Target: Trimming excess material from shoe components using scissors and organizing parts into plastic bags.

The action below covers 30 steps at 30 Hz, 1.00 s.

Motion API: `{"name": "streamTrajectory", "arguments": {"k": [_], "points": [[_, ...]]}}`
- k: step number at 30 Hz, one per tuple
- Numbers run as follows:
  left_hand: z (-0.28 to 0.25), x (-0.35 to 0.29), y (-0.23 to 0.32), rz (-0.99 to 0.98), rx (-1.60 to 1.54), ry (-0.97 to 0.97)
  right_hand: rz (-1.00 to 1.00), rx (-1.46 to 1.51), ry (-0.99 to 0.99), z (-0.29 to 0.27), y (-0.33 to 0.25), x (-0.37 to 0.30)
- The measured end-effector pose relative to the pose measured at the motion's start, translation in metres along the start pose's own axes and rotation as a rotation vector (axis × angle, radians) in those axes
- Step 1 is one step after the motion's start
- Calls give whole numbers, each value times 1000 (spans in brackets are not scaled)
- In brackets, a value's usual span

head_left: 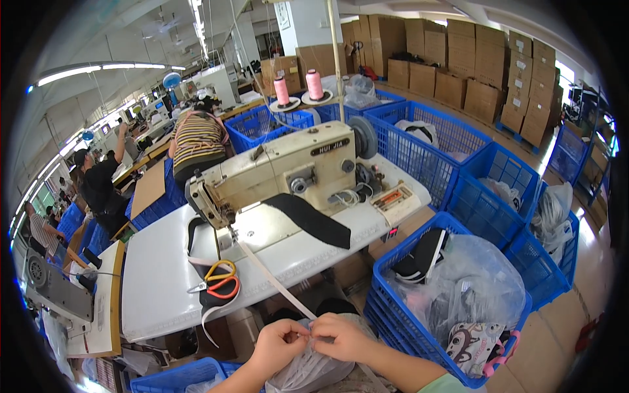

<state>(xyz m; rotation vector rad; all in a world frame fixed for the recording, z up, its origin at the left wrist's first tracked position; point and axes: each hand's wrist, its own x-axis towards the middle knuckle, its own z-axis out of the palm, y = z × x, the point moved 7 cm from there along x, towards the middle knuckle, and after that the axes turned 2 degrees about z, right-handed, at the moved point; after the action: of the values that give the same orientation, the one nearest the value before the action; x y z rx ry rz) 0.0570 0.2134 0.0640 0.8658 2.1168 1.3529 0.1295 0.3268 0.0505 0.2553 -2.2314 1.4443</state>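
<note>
My left hand (280, 342) and my right hand (342, 336) are close together above my lap, fingertips pinched and nearly touching. Between them they grip a narrow pale tape (275, 280), which runs up to the needle area of a cream sewing machine (282, 173). The fingers cover the exact grip points. Under my hands lies a translucent grey plastic bag (311, 370). A black fabric strip (313, 219) rests across the machine bed. Thread snips with orange and yellow handles (221, 281) lie on a black piece near the table's front edge.
At my right, a blue basket (379, 288) holds plastic bags, a black item and a printed pouch (473, 346). More blue crates (419, 147) stand behind it. Pink thread cones (313, 85) stand behind the machine. Another person in a striped top (200, 141) sits beyond the table.
</note>
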Motion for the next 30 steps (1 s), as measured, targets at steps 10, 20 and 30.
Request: {"name": "streamTrajectory", "arguments": {"k": [10,20,30], "points": [[-1,2,36,330,699,-138,-20,-66,61,8,-13,2],[11,-24,39,695,667,157,205,184,-132,-3,4,8],[5,-34,40,762,719,251,267,93,-251,2,3,1]]}}
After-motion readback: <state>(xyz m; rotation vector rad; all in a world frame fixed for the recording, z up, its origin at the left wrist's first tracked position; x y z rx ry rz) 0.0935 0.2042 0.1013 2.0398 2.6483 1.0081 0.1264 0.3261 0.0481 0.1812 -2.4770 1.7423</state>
